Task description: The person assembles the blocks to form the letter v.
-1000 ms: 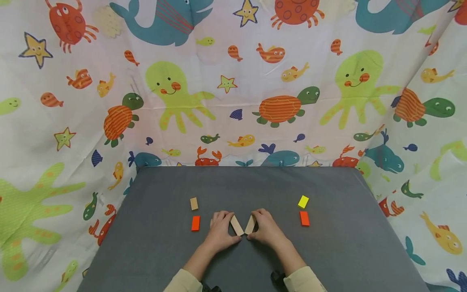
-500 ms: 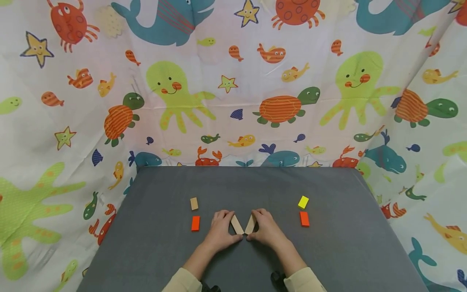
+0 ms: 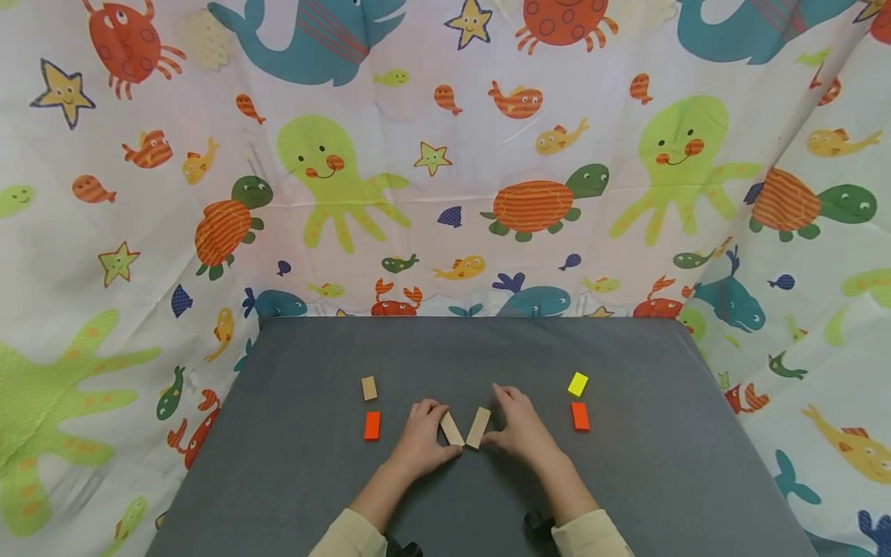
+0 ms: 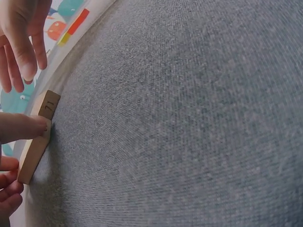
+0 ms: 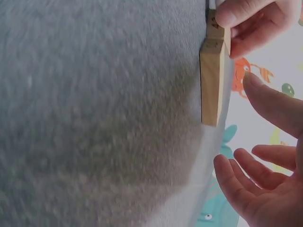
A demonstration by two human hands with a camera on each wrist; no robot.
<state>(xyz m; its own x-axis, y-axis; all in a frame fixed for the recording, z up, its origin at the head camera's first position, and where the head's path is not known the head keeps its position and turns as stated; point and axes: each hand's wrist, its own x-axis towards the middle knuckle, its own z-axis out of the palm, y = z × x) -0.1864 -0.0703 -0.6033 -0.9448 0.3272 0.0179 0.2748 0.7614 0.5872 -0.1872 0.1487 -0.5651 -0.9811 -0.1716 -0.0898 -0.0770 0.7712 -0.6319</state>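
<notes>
Grey cloth underlay right block; only wrist views showed its numerals; right hand spread beside it; left hand pinched left block

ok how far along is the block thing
Looks done: the left block and right block form a V. In hand: the left hand grips the left block; the open right hand touches no block. Perhaps remaining: the red blocks, yellow block and tan block at the sides.

Pale sea-creature-print fabric hangs behind and beside a grey-covered table.
</notes>
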